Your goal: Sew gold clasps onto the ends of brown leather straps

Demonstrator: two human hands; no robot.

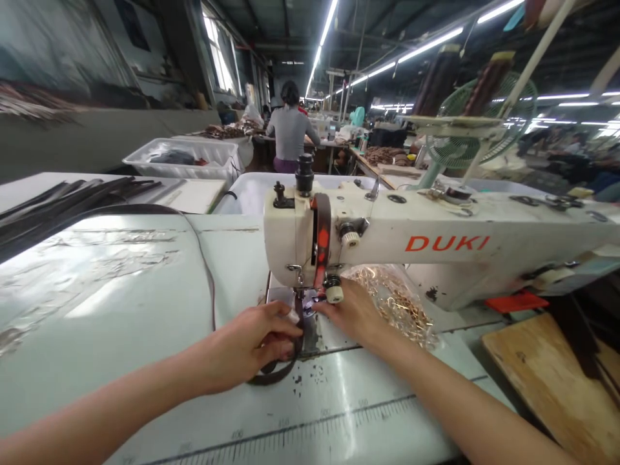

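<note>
Pinching strap (276,371), both hands' grip at needle

strap (278,373): dark leather (matt) | table (145,303): glossy, scuffed | board (547,381): wood

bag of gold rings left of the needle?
No, the clear bag of gold rings lies right of the needle area, behind the right hand under the sewing machine arm.
</note>
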